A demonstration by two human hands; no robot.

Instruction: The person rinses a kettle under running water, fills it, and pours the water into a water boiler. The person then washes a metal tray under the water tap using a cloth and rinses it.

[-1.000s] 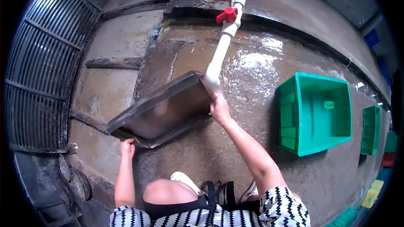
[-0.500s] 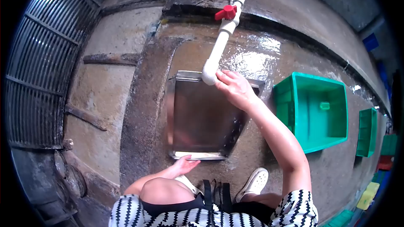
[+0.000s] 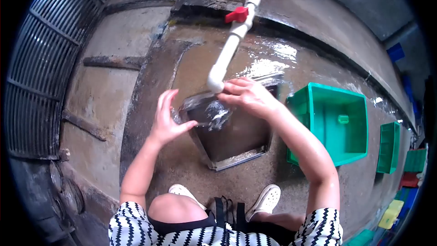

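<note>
A rectangular metal tray (image 3: 236, 134) is tilted below the white pipe (image 3: 226, 54), with water splashing on its upper left part. My right hand (image 3: 248, 96) is beside the pipe's lower mouth, its fingers stretched toward the falling water; the tray's far side is partly behind it. Near the tray's left corner, my left hand (image 3: 168, 119) is raised with thumb and fingers spread, holding nothing. A red valve handle (image 3: 236, 15) sits on the upper part of the pipe.
To the right stands a green crate (image 3: 339, 125), with a smaller green crate (image 3: 388, 148) beyond it. A metal grate (image 3: 43, 64) leans at the far left. Wet concrete lies around the tray, and white clogs (image 3: 265, 199) are on my feet.
The tray went from being held up at a slant to lower down, and has since turned. My left hand has let go of its near edge and moved up and left. Water now splashes on the tray.
</note>
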